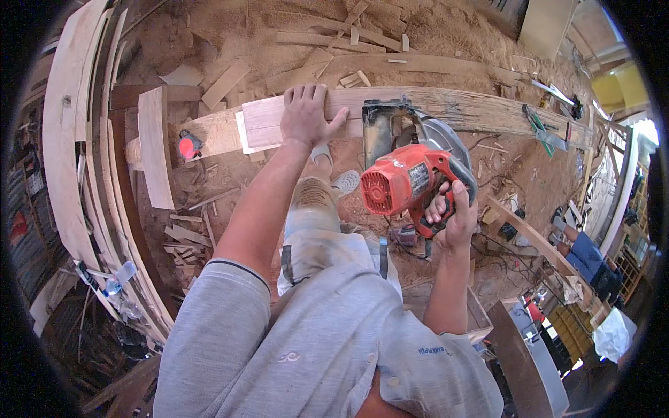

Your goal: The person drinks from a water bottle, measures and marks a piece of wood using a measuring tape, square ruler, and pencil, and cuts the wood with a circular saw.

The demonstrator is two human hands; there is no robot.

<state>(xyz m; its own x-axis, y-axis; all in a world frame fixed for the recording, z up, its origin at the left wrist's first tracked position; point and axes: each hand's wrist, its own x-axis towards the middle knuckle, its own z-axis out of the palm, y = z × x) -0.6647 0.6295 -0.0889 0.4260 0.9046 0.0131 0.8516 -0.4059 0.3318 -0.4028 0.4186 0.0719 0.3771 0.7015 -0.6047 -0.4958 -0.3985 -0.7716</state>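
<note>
Sawdust (446, 35) and offcuts (226, 83) surround the beam (495, 115). Your left hand (304, 116) lies spread on the board (262, 125) atop it, likely to steady it; apart, your right hand (456, 212) clasps the saw (397, 177), whose base (377, 138) sits over the board, presumably for support.

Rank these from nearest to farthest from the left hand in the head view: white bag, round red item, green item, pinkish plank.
1. Pinkish plank: under the left hand.
2. Round red item: left of the hand.
3. Green item: toward the right.
4. White bag: far right, lower down.
</note>
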